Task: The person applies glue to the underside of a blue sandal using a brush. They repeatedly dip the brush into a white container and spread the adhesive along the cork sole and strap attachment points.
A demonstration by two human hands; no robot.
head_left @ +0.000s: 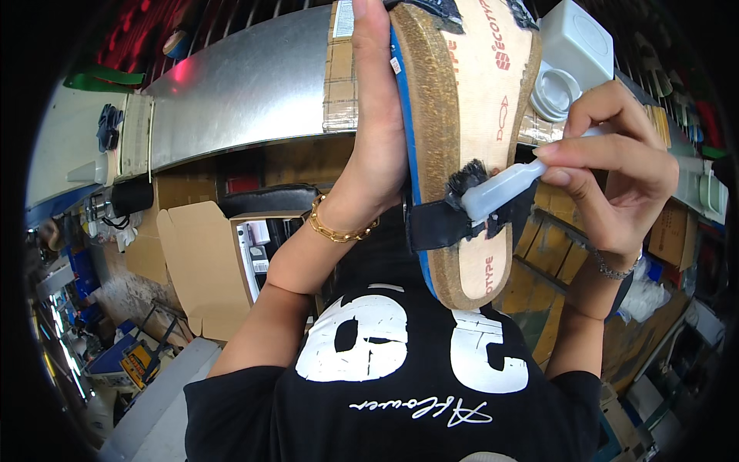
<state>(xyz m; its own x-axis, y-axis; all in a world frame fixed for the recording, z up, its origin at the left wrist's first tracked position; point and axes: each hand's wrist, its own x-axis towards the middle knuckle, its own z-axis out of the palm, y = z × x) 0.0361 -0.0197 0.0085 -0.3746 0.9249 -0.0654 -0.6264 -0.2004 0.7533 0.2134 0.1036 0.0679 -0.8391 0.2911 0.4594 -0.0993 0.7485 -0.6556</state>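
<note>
My left hand point(379, 115) is closed around the left edge of a sandal sole point(433, 115), its thumb along the side and the other fingers hidden behind. The sole has a brown cork side, a blue lower edge and a pale printed insole. Dark strap pieces are at its top, and a black strap point(443, 223) crosses its lower part. Between thumb and fingers, my right hand point(616, 165) pinches a white-handled brush point(500, 187). The brush's black bristles point(466, 179) lie against the insole's edge, just above the black strap.
A white plastic container point(577, 46) with a round mouth lies beyond the sole. Behind my left hand runs a metal surface point(246, 85) with a cardboard piece point(340, 85) on it. An open cardboard box point(202, 269) stands below at left. Wooden slats point(550, 246) show at lower right.
</note>
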